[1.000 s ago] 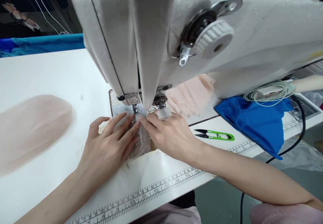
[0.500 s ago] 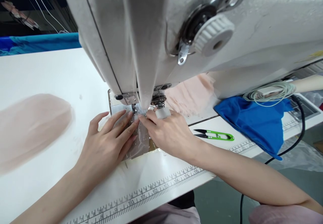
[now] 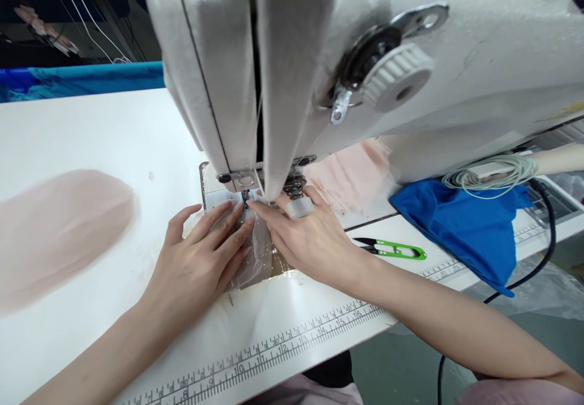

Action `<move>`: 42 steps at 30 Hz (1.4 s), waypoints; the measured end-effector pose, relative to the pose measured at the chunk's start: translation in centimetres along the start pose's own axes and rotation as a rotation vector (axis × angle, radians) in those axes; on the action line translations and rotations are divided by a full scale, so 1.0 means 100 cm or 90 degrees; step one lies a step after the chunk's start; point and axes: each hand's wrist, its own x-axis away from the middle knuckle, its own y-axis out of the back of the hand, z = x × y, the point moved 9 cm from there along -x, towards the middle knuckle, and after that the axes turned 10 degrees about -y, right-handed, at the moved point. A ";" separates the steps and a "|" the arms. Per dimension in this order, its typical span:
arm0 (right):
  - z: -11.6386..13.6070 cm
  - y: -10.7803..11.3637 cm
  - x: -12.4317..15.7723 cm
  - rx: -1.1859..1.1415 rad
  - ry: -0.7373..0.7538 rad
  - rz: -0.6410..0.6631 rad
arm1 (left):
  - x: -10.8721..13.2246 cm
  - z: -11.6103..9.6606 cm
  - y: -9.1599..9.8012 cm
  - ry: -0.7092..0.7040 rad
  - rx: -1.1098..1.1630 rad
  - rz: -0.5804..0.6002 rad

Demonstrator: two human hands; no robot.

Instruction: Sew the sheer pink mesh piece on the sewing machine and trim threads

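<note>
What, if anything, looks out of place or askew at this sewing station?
Nothing looks spilled or damaged. The only untidy spot: the blue cloth droops over the table edge, a coiled cord at its top. The left hand and right hand press the sheer fabric flat under the machine head.

Two hands (image 3: 196, 268) (image 3: 312, 241), one machine (image 3: 456, 76), one snips (image 3: 398, 249).

A white worktable (image 3: 91, 125) stands before a dark room, above grey-green floor (image 3: 401, 365).
</note>
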 end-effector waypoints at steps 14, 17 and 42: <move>-0.011 0.018 -0.001 0.154 -0.051 -0.094 | 0.001 0.001 0.001 0.012 0.022 -0.011; 0.001 0.021 0.002 0.096 0.002 -0.102 | 0.002 0.001 -0.001 0.012 0.026 0.000; 0.020 0.007 0.008 0.078 0.046 -0.034 | 0.003 0.003 -0.003 0.011 0.039 0.007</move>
